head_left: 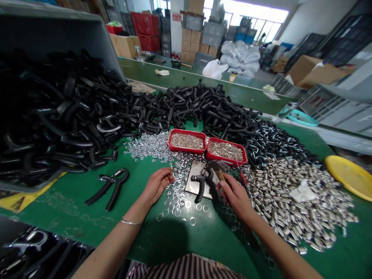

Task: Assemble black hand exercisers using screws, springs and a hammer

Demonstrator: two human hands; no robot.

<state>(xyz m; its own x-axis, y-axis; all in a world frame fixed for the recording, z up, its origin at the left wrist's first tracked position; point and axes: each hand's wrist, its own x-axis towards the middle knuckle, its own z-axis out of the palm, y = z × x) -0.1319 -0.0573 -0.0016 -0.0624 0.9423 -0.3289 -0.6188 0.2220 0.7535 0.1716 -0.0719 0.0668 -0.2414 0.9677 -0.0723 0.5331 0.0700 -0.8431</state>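
Hand exerciser (200,188) on plate (197,167), workshop table (76,217)

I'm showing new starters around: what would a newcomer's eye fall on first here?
Probably the great heap of black handles, running from the grey bin at left across the green table. At right, the pile of shiny silver cylinders stands out, with a yellow disc beside it. In the middle, the right hand grips a wooden-handled tool near a black V-shaped piece.
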